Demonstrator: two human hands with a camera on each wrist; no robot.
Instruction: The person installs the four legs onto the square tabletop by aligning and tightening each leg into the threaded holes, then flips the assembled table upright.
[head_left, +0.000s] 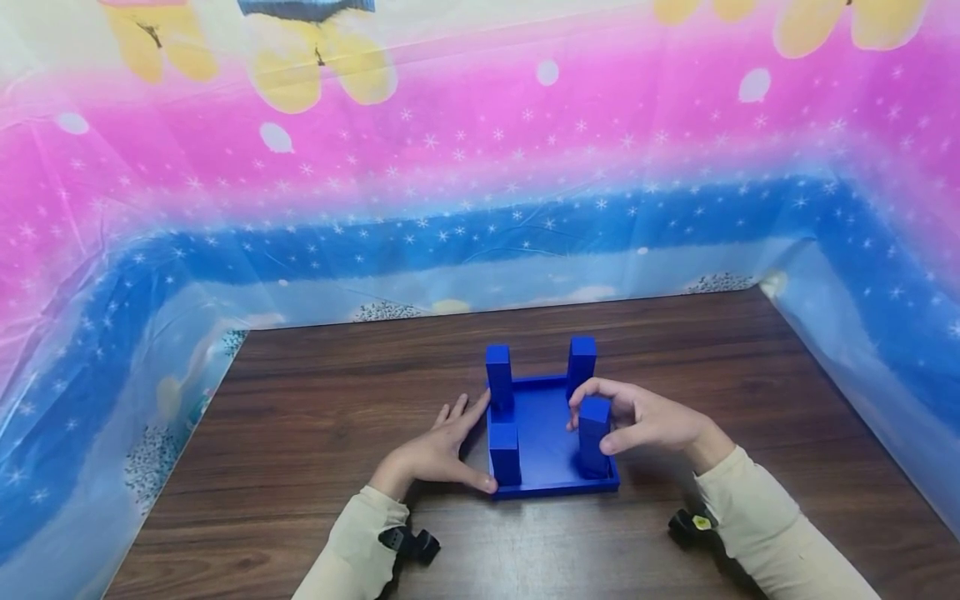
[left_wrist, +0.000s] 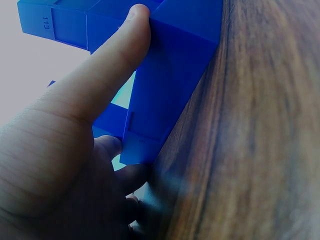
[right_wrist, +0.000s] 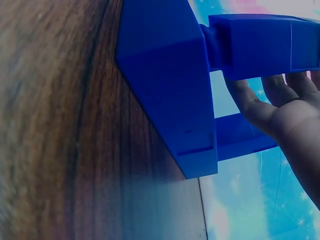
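A shallow blue tray (head_left: 542, 437) lies on the table with blue rectangular posts standing at its corners. My right hand (head_left: 648, 421) holds the near right post (head_left: 594, 437), thumb on one side and fingers around the other. That post leans slightly, and in the right wrist view a narrower piece (right_wrist: 215, 47) shows between it and the tray. My left hand (head_left: 442, 450) rests along the tray's left side, fingers spread and fairly straight, its thumb (left_wrist: 115, 60) touching the near left corner. Beside it stand the near left post (head_left: 505, 454) and far left post (head_left: 498, 379).
The far right post (head_left: 582, 362) stands just behind my right fingers. Dark wood-grain table (head_left: 337, 375) surrounds the tray. A pink and blue printed cloth (head_left: 450, 242) hangs behind the table and along both sides.
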